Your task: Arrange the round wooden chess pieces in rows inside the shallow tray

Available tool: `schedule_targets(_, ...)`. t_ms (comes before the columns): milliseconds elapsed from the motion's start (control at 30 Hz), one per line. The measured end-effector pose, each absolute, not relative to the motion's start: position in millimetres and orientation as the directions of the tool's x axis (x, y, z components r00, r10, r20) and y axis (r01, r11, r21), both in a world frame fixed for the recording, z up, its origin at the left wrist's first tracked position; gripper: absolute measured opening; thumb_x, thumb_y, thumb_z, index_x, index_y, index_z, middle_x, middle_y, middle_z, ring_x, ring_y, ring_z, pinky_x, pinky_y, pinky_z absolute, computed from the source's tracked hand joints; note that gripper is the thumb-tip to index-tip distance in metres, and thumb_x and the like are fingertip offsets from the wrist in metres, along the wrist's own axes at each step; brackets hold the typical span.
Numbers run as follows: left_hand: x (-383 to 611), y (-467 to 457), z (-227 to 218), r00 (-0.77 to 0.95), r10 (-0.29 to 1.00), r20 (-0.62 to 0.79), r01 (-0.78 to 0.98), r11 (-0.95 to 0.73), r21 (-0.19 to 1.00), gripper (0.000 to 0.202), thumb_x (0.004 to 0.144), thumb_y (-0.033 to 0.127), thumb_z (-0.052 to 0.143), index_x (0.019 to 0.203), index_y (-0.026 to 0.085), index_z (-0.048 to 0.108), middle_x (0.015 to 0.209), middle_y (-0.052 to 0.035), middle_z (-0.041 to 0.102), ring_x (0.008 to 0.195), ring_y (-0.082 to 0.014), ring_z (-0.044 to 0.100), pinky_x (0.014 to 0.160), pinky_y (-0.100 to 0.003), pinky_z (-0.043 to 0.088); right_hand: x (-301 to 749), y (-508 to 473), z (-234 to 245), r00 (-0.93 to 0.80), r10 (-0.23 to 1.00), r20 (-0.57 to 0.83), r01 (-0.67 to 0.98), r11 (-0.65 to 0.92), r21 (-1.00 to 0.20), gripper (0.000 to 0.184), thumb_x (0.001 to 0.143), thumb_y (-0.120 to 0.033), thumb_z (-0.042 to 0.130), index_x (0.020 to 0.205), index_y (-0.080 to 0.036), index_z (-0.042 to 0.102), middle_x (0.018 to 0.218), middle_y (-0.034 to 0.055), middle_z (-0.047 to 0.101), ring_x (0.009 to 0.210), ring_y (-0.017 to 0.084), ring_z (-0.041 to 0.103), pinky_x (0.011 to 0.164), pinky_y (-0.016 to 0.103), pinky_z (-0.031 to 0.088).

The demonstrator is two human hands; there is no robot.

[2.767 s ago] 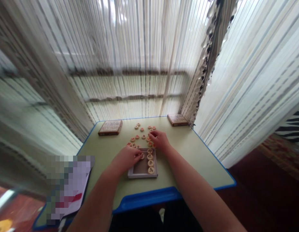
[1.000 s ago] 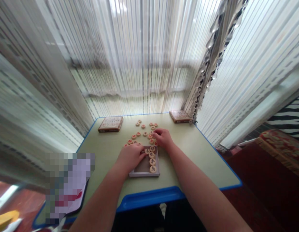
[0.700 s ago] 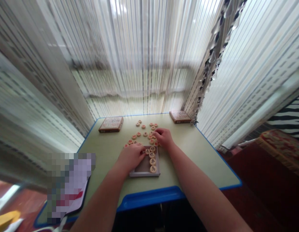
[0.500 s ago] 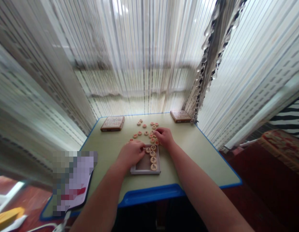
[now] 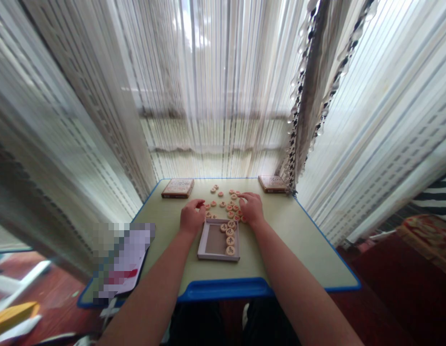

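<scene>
An open shallow box (image 5: 201, 245) lies on the table in front of me. Several round xiangqi pieces with black characters, among them a piece marked 車 (image 5: 230, 240), sit along its right side and top right corner. My left hand (image 5: 192, 217) hovers just beyond the box's upper left corner, fingers bent and slightly apart beside a red-marked piece (image 5: 207, 206); no piece shows in it. To the right of the loose pieces is my right hand (image 5: 252, 208), its fingers stretched toward a piece (image 5: 234, 197) with thumb and forefinger apart. Part of the scattered group is hidden by my hands.
Two flat patterned boxes lie at the back, one on the left (image 5: 177, 188) and one on the right (image 5: 273, 184). A blurred-out tablet-like item (image 5: 129, 262) rests at the left edge. The table (image 5: 298, 250) has a blue rim, with curtains (image 5: 223, 120) behind it.
My left hand has moved out of the box, up and left to the loose pieces. My right hand's fingers have spread and shifted slightly away from the pieces. The view has tilted up a little.
</scene>
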State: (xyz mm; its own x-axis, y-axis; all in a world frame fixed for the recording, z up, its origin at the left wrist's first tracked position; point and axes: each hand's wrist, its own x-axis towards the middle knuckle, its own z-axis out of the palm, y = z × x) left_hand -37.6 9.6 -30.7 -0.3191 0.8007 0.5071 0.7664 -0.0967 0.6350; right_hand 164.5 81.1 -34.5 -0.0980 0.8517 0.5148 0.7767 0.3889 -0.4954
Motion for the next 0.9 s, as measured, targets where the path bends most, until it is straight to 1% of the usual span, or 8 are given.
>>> schedule_targets(133,-43.2,17.0,-37.6,-0.455,0.794,0.402,0.673,0.011,0.739,0.026,0.07,0.023,0.046,0.086,0.017,0.066,0.083,-0.0045,0.068,0.074,-0.0158,0.062,0.072,-0.026,0.047,160.3,74.2,-34.0,-0.225,0.85,0.476,0.777,0.452,-0.439,0.024,0.075,-0.027,0.049,0.089,-0.022,0.068,0.086,0.0034,0.065,0.084,0.017,0.05,0.082,0.029,0.036)
schedule_targets(267,-46.0,19.8,-42.0,-0.494,0.804,0.332,0.607,0.045,0.793,0.027,0.071,0.025,0.046,0.087,0.017,0.066,0.082,-0.0043,0.068,0.072,-0.0153,0.062,0.071,-0.025,0.047,152.9,70.0,-30.9,-0.299,0.829,0.472,0.768,0.503,-0.397,0.028,0.075,-0.032,0.051,0.097,-0.024,0.066,0.098,0.0026,0.064,0.09,0.018,0.049,0.084,0.03,0.035)
schedule_targets(367,-44.3,20.6,-41.8,-0.488,0.812,0.32,0.607,0.052,0.793,0.026,0.071,0.025,0.046,0.087,0.017,0.065,0.082,-0.0041,0.068,0.073,-0.0153,0.062,0.072,-0.025,0.047,146.3,72.2,-27.3,-0.437,0.785,0.44,0.714,0.6,-0.361,0.026,0.077,-0.035,0.049,0.095,-0.026,0.067,0.102,0.0012,0.064,0.097,0.019,0.048,0.088,0.032,0.032)
schedule_targets(433,-42.9,20.7,-41.0,-0.471,0.817,0.333,0.62,0.038,0.783,0.025,0.071,0.025,0.046,0.086,0.017,0.065,0.083,-0.0039,0.068,0.075,-0.0154,0.062,0.072,-0.025,0.047,143.3,75.0,-25.2,-0.513,0.765,0.39,0.691,0.638,-0.34,0.027,0.079,-0.038,0.048,0.093,-0.028,0.067,0.103,0.0001,0.064,0.101,0.019,0.046,0.089,0.034,0.03)
schedule_targets(533,-41.8,19.3,-40.4,-0.445,0.817,0.367,0.647,0.01,0.762,0.025,0.071,0.024,0.046,0.085,0.017,0.065,0.082,-0.0034,0.067,0.076,-0.015,0.062,0.072,-0.024,0.046,142.9,78.6,-23.5,-0.539,0.777,0.325,0.716,0.626,-0.308,0.028,0.08,-0.043,0.045,0.093,-0.03,0.067,0.101,-0.001,0.065,0.104,0.021,0.044,0.089,0.036,0.03)
schedule_targets(667,-39.8,14.8,-38.4,-0.385,0.839,0.384,0.694,-0.012,0.72,0.024,0.071,0.025,0.046,0.083,0.017,0.066,0.076,-0.0032,0.067,0.07,-0.0143,0.06,0.068,-0.024,0.046,147.4,80.5,-23.7,-0.52,0.8,0.299,0.757,0.594,-0.272,0.028,0.075,-0.045,0.051,0.085,-0.027,0.07,0.088,0.0033,0.067,0.1,0.022,0.044,0.085,0.033,0.033)
schedule_targets(800,-37.8,8.8,-32.8,-0.217,0.862,0.458,0.803,-0.109,0.586,0.02,0.068,0.023,0.051,0.078,0.017,0.067,0.077,-0.0039,0.067,0.071,-0.0158,0.058,0.071,-0.027,0.045,149.5,80.8,-25.2,-0.483,0.817,0.314,0.754,0.571,-0.326,0.022,0.068,-0.041,0.06,0.08,-0.024,0.07,0.077,0.0053,0.066,0.09,0.021,0.048,0.077,0.029,0.038)
schedule_targets(900,-38.5,4.6,-28.8,-0.187,0.837,0.515,0.835,-0.141,0.533,0.019,0.066,0.02,0.052,0.078,0.018,0.067,0.08,-0.0033,0.067,0.076,-0.0166,0.056,0.077,-0.029,0.044,150.1,77.2,-22.0,-0.452,0.818,0.357,0.734,0.568,-0.373,0.018,0.065,-0.034,0.064,0.078,-0.023,0.07,0.074,0.0052,0.065,0.088,0.02,0.049,0.076,0.028,0.04)
